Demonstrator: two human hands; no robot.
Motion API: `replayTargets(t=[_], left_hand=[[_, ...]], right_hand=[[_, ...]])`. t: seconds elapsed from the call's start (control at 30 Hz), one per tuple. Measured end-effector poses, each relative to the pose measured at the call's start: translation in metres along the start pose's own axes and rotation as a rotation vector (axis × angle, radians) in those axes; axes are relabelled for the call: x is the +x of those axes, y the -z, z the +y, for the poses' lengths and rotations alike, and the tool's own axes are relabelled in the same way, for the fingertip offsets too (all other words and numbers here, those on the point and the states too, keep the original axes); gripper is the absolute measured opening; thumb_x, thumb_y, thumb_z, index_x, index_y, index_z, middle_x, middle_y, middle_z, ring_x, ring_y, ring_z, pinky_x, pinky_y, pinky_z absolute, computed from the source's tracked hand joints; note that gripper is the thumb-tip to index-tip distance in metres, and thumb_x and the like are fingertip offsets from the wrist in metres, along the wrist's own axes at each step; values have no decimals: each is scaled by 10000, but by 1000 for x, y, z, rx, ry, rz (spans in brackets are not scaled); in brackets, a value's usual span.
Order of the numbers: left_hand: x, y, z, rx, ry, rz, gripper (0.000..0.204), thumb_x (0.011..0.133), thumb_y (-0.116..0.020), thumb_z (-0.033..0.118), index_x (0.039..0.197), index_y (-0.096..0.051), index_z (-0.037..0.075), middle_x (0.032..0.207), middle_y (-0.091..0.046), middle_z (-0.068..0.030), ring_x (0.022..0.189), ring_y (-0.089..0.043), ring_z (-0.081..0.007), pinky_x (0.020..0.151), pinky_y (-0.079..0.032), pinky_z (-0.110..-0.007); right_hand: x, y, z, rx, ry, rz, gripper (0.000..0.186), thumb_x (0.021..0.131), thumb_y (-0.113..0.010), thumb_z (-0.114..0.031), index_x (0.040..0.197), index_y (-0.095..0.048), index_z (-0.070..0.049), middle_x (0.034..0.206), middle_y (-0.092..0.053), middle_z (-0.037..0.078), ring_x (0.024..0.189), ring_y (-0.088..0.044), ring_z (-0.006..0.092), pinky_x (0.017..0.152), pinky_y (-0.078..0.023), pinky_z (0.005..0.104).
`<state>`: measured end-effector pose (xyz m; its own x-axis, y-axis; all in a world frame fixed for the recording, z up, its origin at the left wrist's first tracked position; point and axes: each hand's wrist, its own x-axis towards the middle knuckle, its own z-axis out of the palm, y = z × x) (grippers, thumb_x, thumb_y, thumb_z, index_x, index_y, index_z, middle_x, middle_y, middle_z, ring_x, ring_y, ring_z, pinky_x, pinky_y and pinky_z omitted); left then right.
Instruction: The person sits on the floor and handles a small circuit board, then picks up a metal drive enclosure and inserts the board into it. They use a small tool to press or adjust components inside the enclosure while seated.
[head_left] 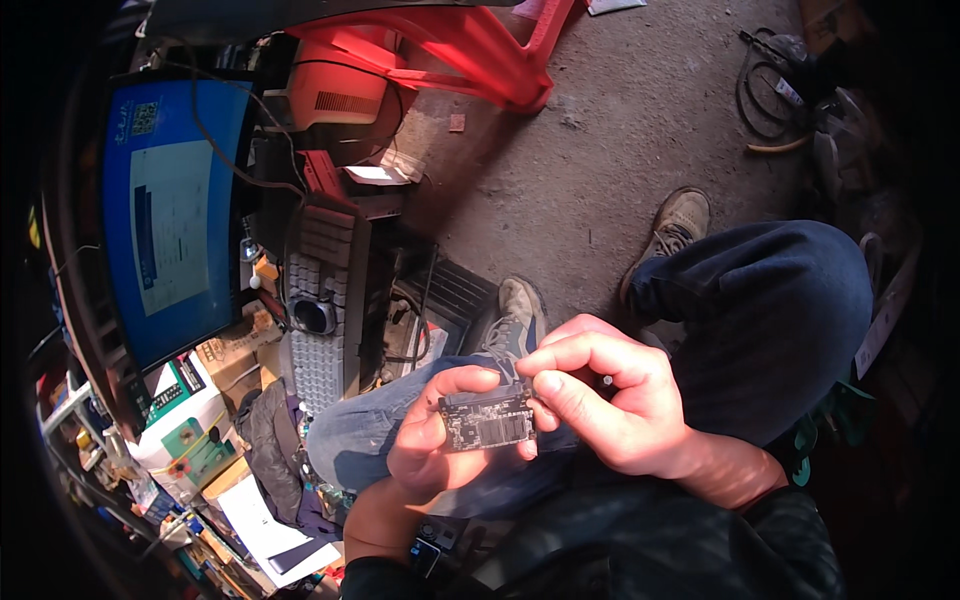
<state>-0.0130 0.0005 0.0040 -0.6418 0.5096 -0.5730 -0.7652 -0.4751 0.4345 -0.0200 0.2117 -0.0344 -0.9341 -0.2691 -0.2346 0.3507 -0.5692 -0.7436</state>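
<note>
In the lower middle of the frame, above the lap, the left hand (425, 435) holds a small dark circuit board (490, 424) flat between its thumb and fingers, the thumb along the upper left edge and fingertips showing past the right edge. The board's face, dotted with small pale parts, is turned up toward the view. The right hand (625, 405) comes in from the lower right with its forefinger and thumb drawn nearly together at the board's upper right corner; whether they pinch the board itself or some small part there, I cannot tell. Both forearms run down into a dark top (680, 555) at the lower edge. Blue jeans (770, 300) cover the legs on either side of the hands, and two laced shoes, one (518, 312) near the centre and the other (680, 215) up and to its right, rest on the gritty grey floor (610, 150). A red plastic stool (480, 55) stands at the top of the frame, beside an orange case (335, 90). On the left a monitor (180, 210) glows blue with a pale window, a cable (215, 145) hanging across it. Right of it lies a pale keyboard (318, 365) with a round black object (314, 317) on top. Lower left, a white and green box (190, 450), dark cloth (270, 455) and white paper (255, 530) crowd together. A black cord (742, 95) curls at the upper right.
</note>
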Motion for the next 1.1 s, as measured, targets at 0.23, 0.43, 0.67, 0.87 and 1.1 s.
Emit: replayTargets(t=[0.23, 0.43, 0.67, 0.87, 1.1], left_hand=[[13, 1, -7, 40, -176, -88, 471, 915, -689, 243, 1341, -524, 132, 1232, -554, -241, 1031, -627, -311, 918, -534, -418], [18, 5, -14, 373, -374, 54, 540, 864, -703, -85, 1328, -480, 76, 1173, -571, -122, 1034, -631, -219, 907, -541, -357], [7, 0, -7, 568, -361, 185, 609, 875, -643, -143, 1406, -418, 53, 1173, -612, -182, 942, -676, -196, 811, -598, -341], [4, -17, -1, 643, -347, 219, 706, 832, -681, -164, 1433, -385, 58, 1245, -579, -178, 1128, -619, -230, 954, -544, -374], [4, -15, -1, 643, -351, 165, 683, 829, -695, -156, 1414, -405, 44, 1259, -573, -173, 1163, -598, -234, 999, -508, -377]], right_hand=[[3, 3, -2, -294, 255, 12, 206, 905, -657, 23, 1109, -667, 49, 1009, -637, 121, 797, -628, 124, 698, -492, 236], [2, 0, 2, -252, 161, -101, 298, 882, -750, -63, 1157, -671, 21, 958, -668, 61, 709, -554, 47, 587, -418, 192], [-3, -2, 0, -29, -110, 34, 197, 986, -604, -28, 1158, -627, 64, 994, -689, 69, 881, -647, 87, 771, -529, 226], [-1, -4, -2, 12, -169, 103, 183, 983, -613, -43, 1138, -649, 48, 1023, -703, 67, 932, -633, 92, 840, -520, 246], [0, -2, -1, 60, -199, 97, 196, 989, -608, -57, 1150, -647, 49, 1026, -703, 65, 934, -634, 94, 848, -516, 245]])
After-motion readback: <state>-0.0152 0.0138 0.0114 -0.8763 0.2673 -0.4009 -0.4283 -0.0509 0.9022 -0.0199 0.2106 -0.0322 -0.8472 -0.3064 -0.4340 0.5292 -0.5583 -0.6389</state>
